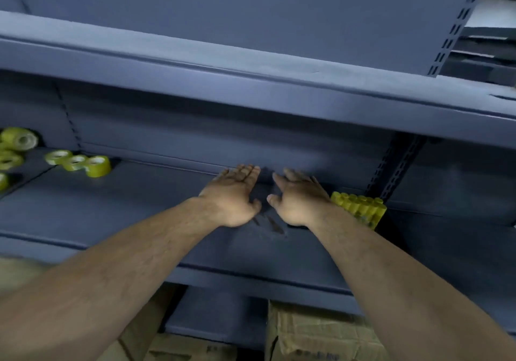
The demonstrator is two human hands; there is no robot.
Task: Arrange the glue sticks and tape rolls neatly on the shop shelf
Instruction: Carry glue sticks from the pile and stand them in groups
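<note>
Shelf (139,209) is blue and wide. Left hand (234,194) and right hand (296,199) reach onto it side by side, fingers straight, holding nothing. Yellow glue sticks (360,209) sit in a bunch just beside the right wrist. Tape rolls (78,162) sit far to the left

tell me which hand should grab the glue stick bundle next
Probably the right hand: open and empty, it is just beside the glue stick bundle at its wrist. The left hand, also open, would have to cross over the right.
</note>
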